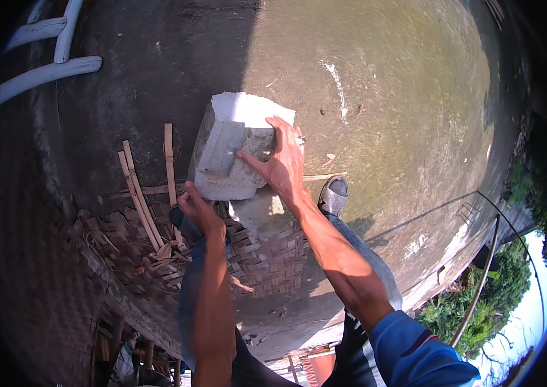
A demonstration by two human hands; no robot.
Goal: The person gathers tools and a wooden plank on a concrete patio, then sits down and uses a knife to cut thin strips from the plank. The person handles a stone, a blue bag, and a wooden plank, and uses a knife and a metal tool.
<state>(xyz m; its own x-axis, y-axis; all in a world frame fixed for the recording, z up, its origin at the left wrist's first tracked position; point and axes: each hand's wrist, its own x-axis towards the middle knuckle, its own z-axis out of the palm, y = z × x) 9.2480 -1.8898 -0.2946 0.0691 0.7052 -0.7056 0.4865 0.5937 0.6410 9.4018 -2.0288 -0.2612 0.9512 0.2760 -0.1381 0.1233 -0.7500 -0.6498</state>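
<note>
A pale grey block (pixel 225 145), like concrete or stone, is tilted in front of me, with a smaller raised rectangular piece on its face. My right hand (pixel 284 158) grips its right side, thumb on the face and fingers along the far right edge. At the near left corner, my left hand (pixel 202 209) has its fingers curled against the block's edge; part of its grip is hidden. Beneath the block, nearer to me, shows another pale lump (pixel 260 213), partly covered.
Thin wooden strips (pixel 136 193) lie left of the block, beside a torn woven bamboo mat (pixel 267 258). White poles (pixel 41 80) stand at the far left. My sandalled right foot (pixel 334 195) is just right of the block. Green plants (pixel 479 300) grow at the lower right.
</note>
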